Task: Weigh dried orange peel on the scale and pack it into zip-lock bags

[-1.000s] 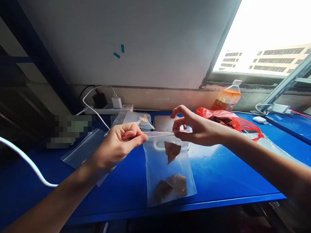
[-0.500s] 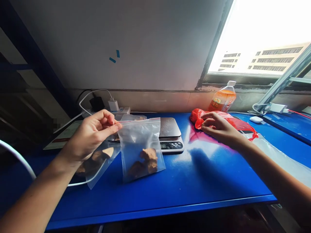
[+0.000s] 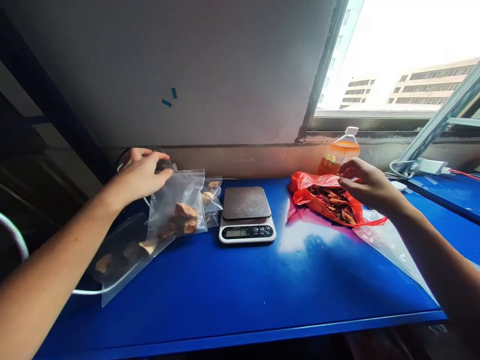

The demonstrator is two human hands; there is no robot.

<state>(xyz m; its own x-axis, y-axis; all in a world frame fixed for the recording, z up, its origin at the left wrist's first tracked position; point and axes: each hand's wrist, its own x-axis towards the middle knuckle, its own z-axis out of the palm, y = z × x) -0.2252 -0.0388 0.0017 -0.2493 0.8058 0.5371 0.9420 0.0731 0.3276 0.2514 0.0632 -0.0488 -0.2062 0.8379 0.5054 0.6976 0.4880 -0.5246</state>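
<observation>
My left hand (image 3: 140,172) is at the left, thumb and fingers apart, beside the top corner of a clear zip bag (image 3: 176,192). That bag contains several rough brown chunks and leans over another clear bag (image 3: 123,260) with pale pieces in it. My right hand (image 3: 365,185) hovers over the right end of a red plastic bag (image 3: 303,186), its fingers loosely bent and apart. The red bag's mouth is spread, showing dried reddish-brown curled pieces (image 3: 335,202). Between the hands is a digital kitchen scale (image 3: 247,205) with a bare plate.
Behind the first zip bag lies a further small clear bag (image 3: 214,192). A bottle of orange drink (image 3: 340,150) stands by the wall under the window. Clear plastic sheeting (image 3: 393,250) lies at the right. A white cable (image 3: 90,291) and chargers are at the left.
My left hand has moved left with the zip bag and let go of it onto the other bags. The red bag is now opened, and my right hand has shifted right.
</observation>
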